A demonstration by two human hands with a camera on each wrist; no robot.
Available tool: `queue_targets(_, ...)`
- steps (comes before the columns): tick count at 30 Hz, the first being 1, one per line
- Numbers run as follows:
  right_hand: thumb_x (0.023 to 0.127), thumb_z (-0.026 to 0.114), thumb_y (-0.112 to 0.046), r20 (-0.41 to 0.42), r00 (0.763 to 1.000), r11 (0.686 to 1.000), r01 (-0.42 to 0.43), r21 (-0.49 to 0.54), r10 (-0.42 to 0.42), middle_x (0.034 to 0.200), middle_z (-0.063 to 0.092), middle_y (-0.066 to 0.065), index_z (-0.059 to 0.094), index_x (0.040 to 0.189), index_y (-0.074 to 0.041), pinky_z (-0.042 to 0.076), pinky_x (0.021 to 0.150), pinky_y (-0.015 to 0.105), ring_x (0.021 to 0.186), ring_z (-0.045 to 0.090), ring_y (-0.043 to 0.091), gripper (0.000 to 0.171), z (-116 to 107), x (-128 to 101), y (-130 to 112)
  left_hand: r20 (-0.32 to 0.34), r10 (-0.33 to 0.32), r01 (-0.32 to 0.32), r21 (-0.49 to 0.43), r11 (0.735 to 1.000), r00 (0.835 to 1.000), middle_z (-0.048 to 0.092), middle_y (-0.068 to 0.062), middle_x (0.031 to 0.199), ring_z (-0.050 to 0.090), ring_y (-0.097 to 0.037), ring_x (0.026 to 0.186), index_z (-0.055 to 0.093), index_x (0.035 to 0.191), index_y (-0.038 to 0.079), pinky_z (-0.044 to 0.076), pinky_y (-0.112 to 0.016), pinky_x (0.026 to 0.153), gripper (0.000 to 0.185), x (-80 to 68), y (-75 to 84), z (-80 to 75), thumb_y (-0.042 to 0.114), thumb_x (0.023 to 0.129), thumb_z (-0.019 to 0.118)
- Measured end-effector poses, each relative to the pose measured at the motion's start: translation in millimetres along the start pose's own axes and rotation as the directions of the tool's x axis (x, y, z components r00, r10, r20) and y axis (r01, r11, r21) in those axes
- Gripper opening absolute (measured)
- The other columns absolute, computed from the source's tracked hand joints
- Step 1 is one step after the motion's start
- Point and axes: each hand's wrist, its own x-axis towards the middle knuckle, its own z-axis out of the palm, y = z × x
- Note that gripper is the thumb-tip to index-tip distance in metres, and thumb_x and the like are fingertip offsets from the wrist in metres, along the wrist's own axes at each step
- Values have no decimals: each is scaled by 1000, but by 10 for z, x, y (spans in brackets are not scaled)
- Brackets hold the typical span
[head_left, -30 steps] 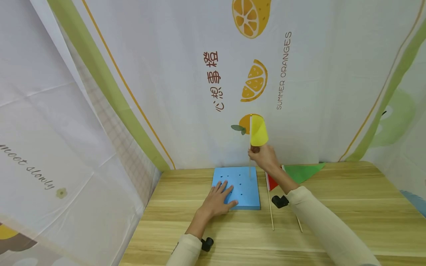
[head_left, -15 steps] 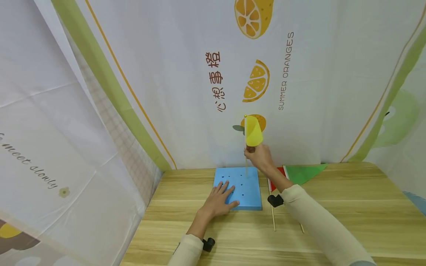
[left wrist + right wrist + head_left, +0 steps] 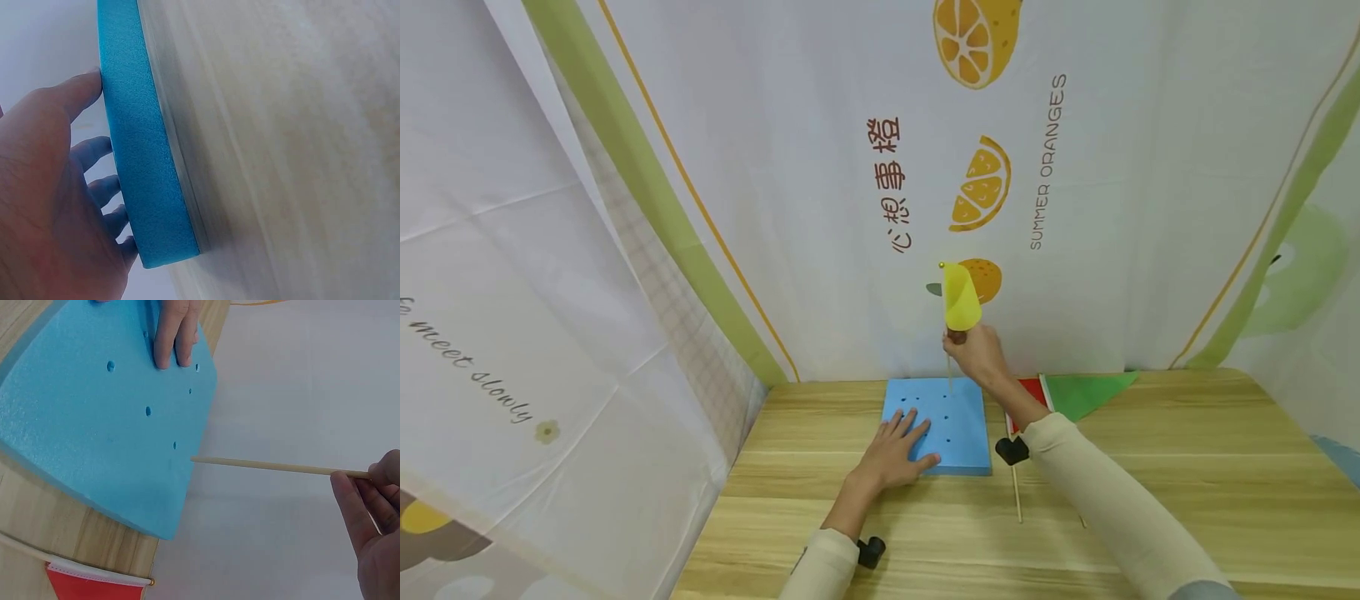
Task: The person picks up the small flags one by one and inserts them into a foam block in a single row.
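A blue foam block (image 3: 943,421) with several small holes lies on the wooden table (image 3: 1150,467) near the back wall. My left hand (image 3: 895,450) rests flat on its near left part, fingers straight (image 3: 177,334); the left wrist view shows the block's edge (image 3: 140,156) beside the palm. My right hand (image 3: 976,350) pinches the thin wooden stick (image 3: 275,465) of a yellow flag (image 3: 960,296), held upright above the block's far edge. The stick's lower tip (image 3: 192,459) hovers just above the foam near a hole.
A red flag (image 3: 1028,398) and a green flag (image 3: 1086,387) lie on the table right of the block, their sticks (image 3: 1017,496) pointing toward me. Printed cloth walls (image 3: 850,167) close in the back and left side.
My right hand has carried the yellow flag slightly left and farther back over the block. The left hand has stayed on the foam.
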Motion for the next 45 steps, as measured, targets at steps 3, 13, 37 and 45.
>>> queue_targets(3, 99, 72, -6, 3, 1000, 1000, 5, -4, -5, 103, 76, 21, 66, 110, 2, 65, 92, 50, 96, 75, 35, 14, 31, 1, 11, 7, -6, 6, 3, 1000, 1000, 21, -9, 179, 14, -36, 167, 35, 169, 21, 18, -57, 136, 75, 1, 4, 3, 60, 108, 51)
queue_targets(13, 100, 72, -7, 18, 1000, 1000, 12, -10, -11, 102, 75, 20, 65, 112, 3, 65, 94, 50, 95, 74, 35, 17, 102, -35, 48, 1, 0, 0, 2, 1000, 1000, 22, -10, 179, 15, -36, 167, 35, 169, 20, 18, -57, 135, 74, 8, 8, 8, 59, 108, 52)
queue_targets(37, 101, 74, -9, 84, 996, 1000, -6, -31, 8, 109, 76, 21, 65, 120, 2, 65, 96, 50, 102, 76, 36, 23, 199, -71, 195, -6, 5, -5, -13, 1000, 1000, 22, -11, 179, 16, -37, 167, 37, 168, 20, 19, -58, 135, 74, -3, 0, 7, 59, 108, 53)
queue_targets(45, 101, 75, -9, 95, 995, 998, 12, -63, -6, 108, 77, 20, 64, 121, 2, 66, 92, 48, 98, 77, 34, 26, 190, -75, 235, 1, -6, 6, -7, 1000, 1000, 22, -10, 179, 16, -36, 167, 37, 168, 20, 19, -57, 135, 74, 7, -3, 10, 60, 107, 53)
